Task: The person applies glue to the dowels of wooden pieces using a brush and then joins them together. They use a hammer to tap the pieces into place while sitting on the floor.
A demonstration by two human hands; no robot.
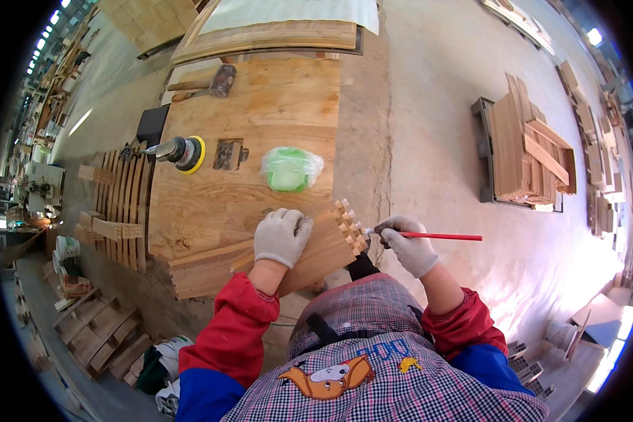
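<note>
Finger-jointed board (309, 257): left hand (281, 235) spread flat on it for steadiness; right hand (409, 246) pinches red-handled brush (429, 235) at its notched end.

Two gloved hands are in view: the left hand (281, 236) and the right hand (409, 245). Under the left hand lies one finger-jointed wooden board (315, 254), and the right hand holds one red-handled brush (436, 236). On the worktop (260, 112) beyond the left hand there are one green plastic-wrapped container (290, 169), one small dark metal block (228, 154), one yellow-padded disc sander (179, 152) and, farther off, one hammer (207, 83). Beyond the right hand, across the floor, stands one pallet of stacked boards (527, 151).
</note>
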